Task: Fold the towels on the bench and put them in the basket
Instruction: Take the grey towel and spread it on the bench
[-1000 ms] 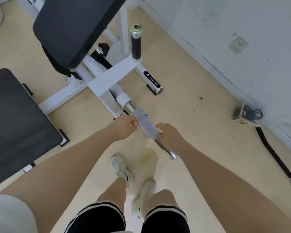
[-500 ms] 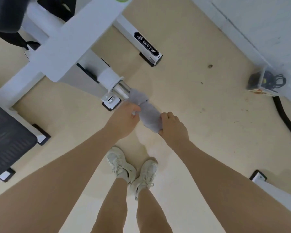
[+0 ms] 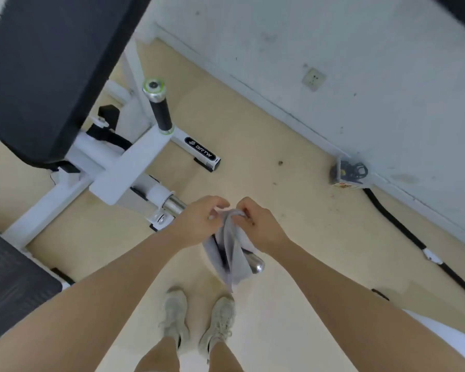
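Both hands are up at the top of a small grey towel (image 3: 232,253), right over the chrome bar (image 3: 255,264) that sticks out of the white frame (image 3: 124,170) of the weight bench. The left hand (image 3: 199,224) has its fingers curled in, pinching the bunched upper edge of the cloth. The right hand (image 3: 261,226) does the same from the other side, fingers bent tight around the fabric, so the two sets of knuckles nearly meet. The rest of the towel hangs down between the wrists, twisted into loose folds and draped across the bar, whose rounded shiny end pokes out just to the right of the cloth.

The black pad (image 3: 46,71) of the bench fills the upper left. One white foot of the frame carries a black label (image 3: 200,151) that reads "BRTW" beside a small logo. An upright black grip (image 3: 160,114) with a metal cap stands close to it. A wall socket (image 3: 313,79) sits low on the pale wall, and a black cable (image 3: 403,229) runs along the floor below. Pale trainers (image 3: 199,323) stand on the beige floor under the towel.
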Tool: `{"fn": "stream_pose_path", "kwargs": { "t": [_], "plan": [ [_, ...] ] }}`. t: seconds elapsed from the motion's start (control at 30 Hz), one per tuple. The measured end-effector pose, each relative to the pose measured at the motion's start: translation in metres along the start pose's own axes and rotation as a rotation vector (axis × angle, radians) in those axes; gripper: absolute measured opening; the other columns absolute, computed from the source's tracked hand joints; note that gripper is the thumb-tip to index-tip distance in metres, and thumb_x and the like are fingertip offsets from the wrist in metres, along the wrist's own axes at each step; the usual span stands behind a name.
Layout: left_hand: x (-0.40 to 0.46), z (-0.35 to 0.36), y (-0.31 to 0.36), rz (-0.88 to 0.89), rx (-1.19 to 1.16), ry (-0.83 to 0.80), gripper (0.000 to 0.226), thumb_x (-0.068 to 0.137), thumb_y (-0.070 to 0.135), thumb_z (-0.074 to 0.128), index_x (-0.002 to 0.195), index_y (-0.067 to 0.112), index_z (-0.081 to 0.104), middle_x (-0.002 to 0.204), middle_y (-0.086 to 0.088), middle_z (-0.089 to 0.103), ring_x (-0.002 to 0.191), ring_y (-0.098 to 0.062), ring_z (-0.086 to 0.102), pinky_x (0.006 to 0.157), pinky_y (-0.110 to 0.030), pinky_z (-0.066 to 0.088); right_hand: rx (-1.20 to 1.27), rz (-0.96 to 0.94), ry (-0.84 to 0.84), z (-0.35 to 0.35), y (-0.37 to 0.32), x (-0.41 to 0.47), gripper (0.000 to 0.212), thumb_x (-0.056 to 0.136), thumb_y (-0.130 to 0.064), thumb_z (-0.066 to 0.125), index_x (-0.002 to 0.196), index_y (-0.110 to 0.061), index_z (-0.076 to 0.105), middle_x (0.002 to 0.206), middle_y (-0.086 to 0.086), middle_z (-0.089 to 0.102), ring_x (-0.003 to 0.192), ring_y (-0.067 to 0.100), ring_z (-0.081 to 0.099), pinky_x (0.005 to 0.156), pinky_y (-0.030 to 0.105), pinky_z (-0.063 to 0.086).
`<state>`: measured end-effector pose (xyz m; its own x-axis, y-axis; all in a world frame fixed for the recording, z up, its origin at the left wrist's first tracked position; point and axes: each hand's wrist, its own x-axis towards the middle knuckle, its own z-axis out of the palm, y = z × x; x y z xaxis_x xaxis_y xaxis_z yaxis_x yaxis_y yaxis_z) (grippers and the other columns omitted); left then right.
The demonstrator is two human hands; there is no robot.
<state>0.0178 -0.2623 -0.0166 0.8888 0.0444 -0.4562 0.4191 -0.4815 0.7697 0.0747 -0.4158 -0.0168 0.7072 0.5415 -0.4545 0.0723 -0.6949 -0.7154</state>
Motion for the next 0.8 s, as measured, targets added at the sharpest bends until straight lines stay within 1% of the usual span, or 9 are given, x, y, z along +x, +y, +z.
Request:
{"fn": "stream_pose_path", "kwargs": {
  "t": [0.1,0.17,0.27,0.33,0.43,0.5,0.63,0.7,0.8],
  "plan": [
    [-0.013,-0.02,0.052,0.157,0.013,-0.019,0.045,0.086,0.034,0.058,0.126,0.015,0.05,0.126,-0.001,0.051,0.116,-0.013,0.05,0.087,-0.017,0.035,0.12,-0.013,0.181,-0.045,-0.043,-0.032,0.017,0.092,-0.013,0.051,0.078,-0.016,0.042,0.061,-0.005,0.041,0.051,0.003,0.037,0.051,0.016,0.03],
    [-0.021,-0.029,0.089,0.317,0.073,0.059,0.061,0.07,0.051,0.055,0.119,0.014,0.051,0.117,0.0,0.052,0.108,-0.01,0.049,0.083,-0.016,0.034,0.165,-0.028,0.309,-0.069,-0.064,-0.058,0.021,0.091,-0.013,0.053,0.074,-0.021,0.042,0.061,-0.007,0.045,0.05,0.001,0.04,0.052,0.016,0.03],
    [-0.033,-0.026,0.141,0.562,0.127,0.166,0.043,0.068,0.051,0.053,0.092,0.015,0.053,0.091,0.004,0.047,0.087,-0.013,0.046,0.074,-0.018,0.035,0.183,0.013,0.489,-0.096,-0.077,-0.093,0.012,0.089,-0.016,0.055,0.08,-0.018,0.047,0.067,-0.005,0.05,0.06,0.005,0.043,0.057,0.023,0.033],
    [-0.041,-0.01,0.167,0.674,0.198,0.172,0.035,0.071,0.046,0.053,0.081,0.013,0.053,0.084,0.003,0.047,0.082,-0.018,0.047,0.073,-0.023,0.036,0.239,0.069,0.6,-0.109,-0.073,-0.115,0.009,0.089,-0.018,0.055,0.082,-0.015,0.05,0.072,-0.003,0.053,0.066,0.012,0.046,0.061,0.026,0.035],
    [-0.048,0.028,0.188,0.798,0.332,0.113,0.035,0.071,0.042,0.061,0.086,0.011,0.057,0.089,-0.005,0.052,0.086,-0.025,0.053,0.078,-0.034,0.044,0.455,0.117,0.76,-0.121,-0.058,-0.154,0.01,0.088,-0.017,0.059,0.081,-0.011,0.055,0.072,0.0,0.053,0.073,0.016,0.048,0.065,0.03,0.036],
    [-0.058,0.058,0.201,0.825,0.384,0.089,0.032,0.072,0.032,0.07,0.092,0.009,0.058,0.094,-0.007,0.055,0.09,-0.027,0.055,0.077,-0.042,0.047,0.541,0.139,0.833,-0.125,-0.044,-0.187,0.013,0.087,-0.017,0.06,0.078,-0.012,0.053,0.071,0.001,0.053,0.069,0.014,0.047,0.064,0.028,0.035],
    [-0.081,0.119,0.241,0.915,0.345,-0.019,0.021,0.078,0.02,0.071,0.083,0.009,0.054,0.086,-0.007,0.056,0.081,-0.025,0.055,0.071,-0.04,0.045,0.602,0.165,0.907,-0.131,-0.005,-0.261,0.017,0.087,-0.019,0.061,0.075,-0.017,0.05,0.072,0.002,0.054,0.065,0.01,0.046,0.058,0.023,0.033],
    [-0.09,0.151,0.259,0.953,0.347,-0.127,0.019,0.082,0.021,0.065,0.078,0.016,0.047,0.082,-0.002,0.052,0.077,-0.022,0.052,0.07,-0.04,0.043,0.665,0.162,0.952,-0.137,0.021,-0.297,0.015,0.087,-0.021,0.062,0.076,-0.018,0.051,0.078,0.006,0.057,0.073,0.014,0.051,0.065,0.026,0.038],
    [-0.101,0.201,0.284,0.959,0.357,-0.255,0.023,0.086,0.028,0.061,0.076,0.021,0.042,0.079,0.004,0.051,0.073,-0.016,0.051,0.067,-0.031,0.04,0.71,0.148,0.995,-0.148,0.06,-0.348,0.01,0.091,-0.017,0.056,0.083,-0.012,0.052,0.082,0.006,0.06,0.081,0.016,0.057,0.077,0.029,0.044]
  ]
}}
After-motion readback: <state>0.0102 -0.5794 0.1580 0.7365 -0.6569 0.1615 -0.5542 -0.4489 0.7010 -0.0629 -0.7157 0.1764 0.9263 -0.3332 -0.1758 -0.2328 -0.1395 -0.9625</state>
